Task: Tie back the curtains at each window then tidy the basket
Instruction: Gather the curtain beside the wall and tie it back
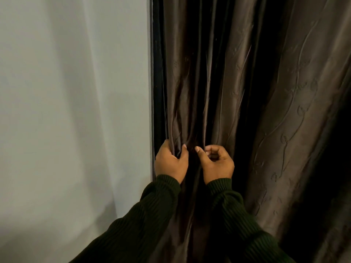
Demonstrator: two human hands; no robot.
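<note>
A dark brown satin curtain (266, 92) with an embossed vine pattern hangs in deep folds over the right two thirds of the head view. My left hand (170, 162) is closed around a bunch of folds at the curtain's left edge. Just to its right, my right hand (216, 162) pinches another fold between thumb and fingers. Both arms wear dark green ribbed sleeves. No tie-back and no basket are in sight.
A plain pale grey wall (72, 111) fills the left of the view, right up to the curtain's left edge. The far right and lower right of the curtain lie in deep shadow.
</note>
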